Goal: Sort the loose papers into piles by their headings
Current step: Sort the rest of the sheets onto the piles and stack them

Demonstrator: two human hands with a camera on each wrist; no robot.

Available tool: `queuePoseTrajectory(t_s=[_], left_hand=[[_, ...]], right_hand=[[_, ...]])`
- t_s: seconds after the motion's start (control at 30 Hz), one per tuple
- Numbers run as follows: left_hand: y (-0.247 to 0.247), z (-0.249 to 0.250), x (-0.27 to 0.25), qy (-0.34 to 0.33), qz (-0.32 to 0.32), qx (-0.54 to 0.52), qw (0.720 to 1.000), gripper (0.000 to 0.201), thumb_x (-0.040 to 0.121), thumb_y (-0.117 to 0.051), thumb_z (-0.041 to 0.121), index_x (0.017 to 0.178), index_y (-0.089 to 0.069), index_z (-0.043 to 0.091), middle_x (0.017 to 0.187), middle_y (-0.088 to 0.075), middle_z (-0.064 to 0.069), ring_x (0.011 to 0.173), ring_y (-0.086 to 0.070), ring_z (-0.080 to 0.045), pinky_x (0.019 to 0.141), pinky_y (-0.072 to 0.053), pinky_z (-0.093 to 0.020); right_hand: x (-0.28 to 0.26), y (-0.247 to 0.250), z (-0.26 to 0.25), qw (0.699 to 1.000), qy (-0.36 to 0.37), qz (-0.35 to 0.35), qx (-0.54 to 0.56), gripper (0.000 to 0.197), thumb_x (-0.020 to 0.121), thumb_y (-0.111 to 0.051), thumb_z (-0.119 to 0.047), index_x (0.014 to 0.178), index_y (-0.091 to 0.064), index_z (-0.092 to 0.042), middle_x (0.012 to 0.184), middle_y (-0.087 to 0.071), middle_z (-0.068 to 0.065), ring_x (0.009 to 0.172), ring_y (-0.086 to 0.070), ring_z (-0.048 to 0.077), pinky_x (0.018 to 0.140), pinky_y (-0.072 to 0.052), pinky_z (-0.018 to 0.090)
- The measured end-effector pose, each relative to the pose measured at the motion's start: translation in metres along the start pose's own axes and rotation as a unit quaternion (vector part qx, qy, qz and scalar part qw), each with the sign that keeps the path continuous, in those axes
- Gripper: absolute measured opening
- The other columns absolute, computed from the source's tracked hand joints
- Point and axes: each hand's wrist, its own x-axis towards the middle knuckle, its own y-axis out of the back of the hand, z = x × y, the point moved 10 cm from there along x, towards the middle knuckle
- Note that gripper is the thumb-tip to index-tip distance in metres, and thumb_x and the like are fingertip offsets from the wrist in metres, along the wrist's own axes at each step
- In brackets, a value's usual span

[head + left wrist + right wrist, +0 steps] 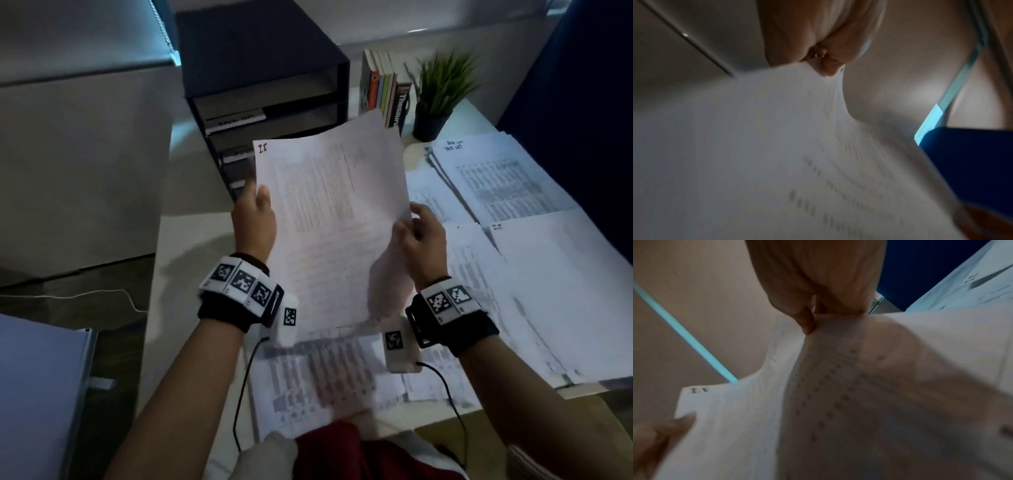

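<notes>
Held sheet: a printed sheet [334,219] stood raised above the near middle of the tabletop [178,246], marked "I.I" or similar at its top left corner.
Left hand: the left hand [255,219] pinched the sheet's left edge, thumb on the printed face.
Right hand: the right hand [419,236] pinched the right edge with curled fingers; in the right wrist view it seemed to hold a second, dotted sheet behind the first, though I could not be sure.
Handling: judged light, limp and easily creased; it bowed between the grips, so holding both side edges, or supporting it flat from below, suits it best.
Piles: sorted stacks lay to the right, a far pile [493,178] and a nearer pile [555,260] whose corner mark looked like the held sheet's.
Loose papers: unsorted table printouts [318,373] lay near, under the wrists.
Surroundings: a dark paper tray [270,85], books [383,89] and a potted plant [442,92] stood far.
Hard to read: the headings were blurred; body text was illegible, and the piles' right edges were cut off.
</notes>
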Motion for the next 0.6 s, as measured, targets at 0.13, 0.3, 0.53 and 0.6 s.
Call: queuePoseTrajectory(t_s=[0.13,0.3,0.53,0.6], left_hand=[[-0.076,0.026,-0.040,-0.077,-0.040,0.029,0.996,0.049,0.099,-0.033,0.005,0.145,-0.020,0.017,0.144,-0.035,-0.017,0.132,-0.037,-0.023,0.089,-0.024,0.003],[-0.152,0.034,-0.085,-0.097,-0.062,0.040,0.993,0.051,0.099,-0.033,0.009,0.144,-0.013,0.022,0.156,-0.006,-0.006,0.120,-0.029,0.000,0.075,-0.021,0.016],[-0.207,0.026,-0.123,-0.164,-0.051,0.194,0.966,0.047,0.096,-0.033,0.016,0.140,-0.033,0.032,0.153,-0.009,-0.015,0.133,-0.034,-0.036,0.105,-0.032,-0.053],[-0.215,0.023,-0.130,-0.173,-0.055,0.237,0.954,0.044,0.093,-0.031,0.022,0.134,-0.047,0.023,0.143,-0.034,-0.021,0.127,-0.040,-0.040,0.104,-0.029,-0.057]], right_hand=[[0.023,0.054,0.027,1.000,-0.026,0.005,0.017,0.036,0.084,-0.050,-0.005,0.120,-0.054,-0.010,0.087,-0.065,0.024,0.076,-0.057,0.022,0.071,-0.046,0.030],[0.038,0.111,0.079,0.997,-0.074,-0.003,0.003,0.039,0.085,-0.046,0.002,0.119,-0.054,-0.015,0.073,-0.058,0.024,0.067,-0.048,0.023,0.065,-0.040,0.029],[0.033,0.147,0.154,0.988,-0.148,-0.028,-0.029,0.049,0.083,-0.045,0.006,0.127,-0.049,-0.015,0.057,-0.049,0.003,0.053,-0.041,0.015,0.062,-0.038,0.028],[0.029,0.148,0.170,0.983,-0.169,-0.050,-0.048,0.049,0.084,-0.044,0.006,0.129,-0.048,-0.014,0.055,-0.046,0.002,0.052,-0.039,0.015,0.059,-0.037,0.027]])
